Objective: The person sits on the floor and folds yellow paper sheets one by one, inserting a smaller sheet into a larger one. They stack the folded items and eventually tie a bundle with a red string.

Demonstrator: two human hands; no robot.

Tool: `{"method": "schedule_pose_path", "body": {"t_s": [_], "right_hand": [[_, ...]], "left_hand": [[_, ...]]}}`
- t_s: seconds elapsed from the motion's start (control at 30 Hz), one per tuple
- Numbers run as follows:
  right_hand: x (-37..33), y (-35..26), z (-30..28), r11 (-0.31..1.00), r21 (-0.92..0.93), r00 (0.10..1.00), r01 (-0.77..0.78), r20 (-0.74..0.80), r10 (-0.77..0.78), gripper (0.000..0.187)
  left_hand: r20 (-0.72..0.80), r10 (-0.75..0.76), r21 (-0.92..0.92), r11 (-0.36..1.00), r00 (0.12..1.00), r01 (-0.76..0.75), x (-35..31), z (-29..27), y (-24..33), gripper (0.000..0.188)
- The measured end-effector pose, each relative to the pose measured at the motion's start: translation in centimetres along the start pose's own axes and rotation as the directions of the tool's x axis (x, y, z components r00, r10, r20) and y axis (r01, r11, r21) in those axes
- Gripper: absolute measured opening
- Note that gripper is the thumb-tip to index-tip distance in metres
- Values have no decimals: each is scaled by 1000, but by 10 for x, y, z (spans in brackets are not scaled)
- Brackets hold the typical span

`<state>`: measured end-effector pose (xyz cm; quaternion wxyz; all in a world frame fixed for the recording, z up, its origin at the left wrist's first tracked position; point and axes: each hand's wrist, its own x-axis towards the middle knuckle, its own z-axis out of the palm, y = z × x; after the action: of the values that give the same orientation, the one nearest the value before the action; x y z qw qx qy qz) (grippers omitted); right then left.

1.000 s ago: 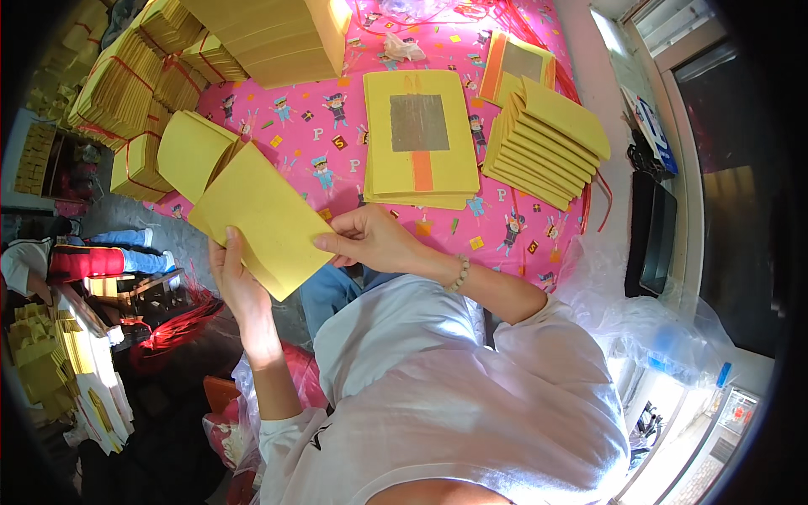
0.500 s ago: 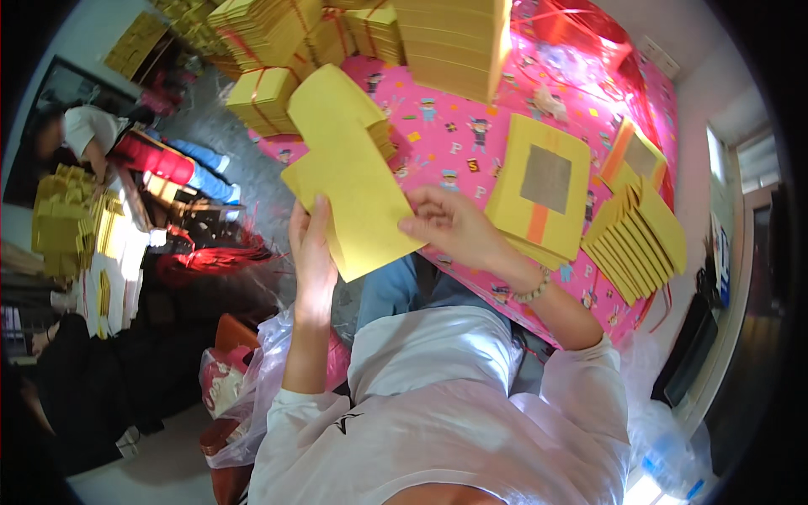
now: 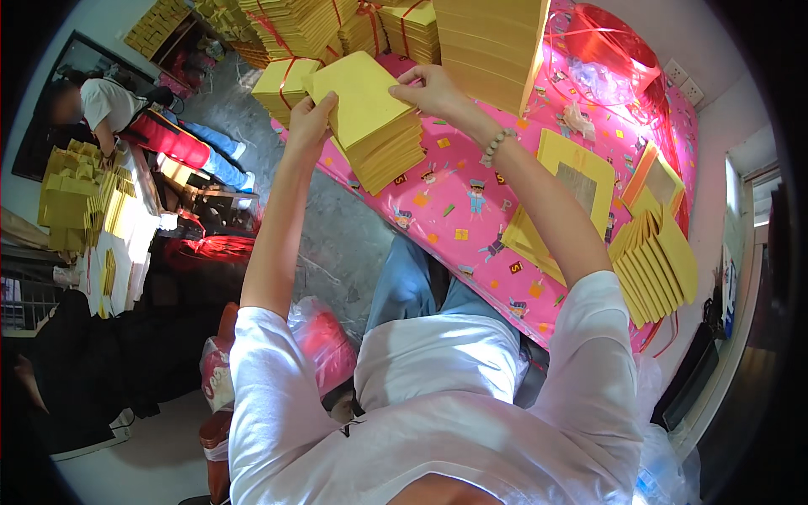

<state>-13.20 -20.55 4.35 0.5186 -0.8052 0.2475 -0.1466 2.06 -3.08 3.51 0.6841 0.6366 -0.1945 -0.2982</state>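
Observation:
A yellow paper envelope (image 3: pixel 360 94) lies on top of a tall stack of yellow envelopes (image 3: pixel 385 160) near the table's left edge. My left hand (image 3: pixel 311 122) grips its left edge, thumb on top. At its right corner, my right hand (image 3: pixel 431 91) pinches the edge between thumb and fingers; a beaded bracelet circles that wrist. Beneath my right forearm lies another pile of yellow envelopes (image 3: pixel 551 160) with a grey-brown rectangle on top, partly hidden by the arm.
A pink patterned cloth (image 3: pixel 454 227) covers the table. Behind are red-tied envelope bundles (image 3: pixel 286 84) and a tall stack (image 3: pixel 488 55). Fanned envelopes (image 3: pixel 652 265) and a red ribbon roll (image 3: pixel 614 50) lie right. Another person (image 3: pixel 126 118) works at a side table.
Both hands have moved forward and away from my body, carrying the envelope from above my lap onto the stack. My arms are now stretched out farther.

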Motion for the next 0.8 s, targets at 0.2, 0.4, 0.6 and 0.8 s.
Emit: {"method": "schedule_pose_path", "body": {"t_s": [0.2, 0.4, 0.6, 0.8], "right_hand": [[3, 16, 18, 991, -129, 999, 24, -37, -29, 41], [1, 21, 17, 969, -249, 1000, 5, -10, -8, 39], [1, 35, 23, 943, -331, 992, -21, -126, -23, 53], [8, 56, 31, 953, 182, 907, -244, 390, 158, 63]], "left_hand": [[-58, 37, 129, 991, 998, -29, 20, -16, -36, 27], [-71, -14, 155, 988, 997, 25, 19, -14, -48, 29], [-188, 0, 552, 827, 982, 106, 9, -9, -33, 44], [-153, -362, 260, 883, 920, 391, -18, 1, -39, 48]]}}
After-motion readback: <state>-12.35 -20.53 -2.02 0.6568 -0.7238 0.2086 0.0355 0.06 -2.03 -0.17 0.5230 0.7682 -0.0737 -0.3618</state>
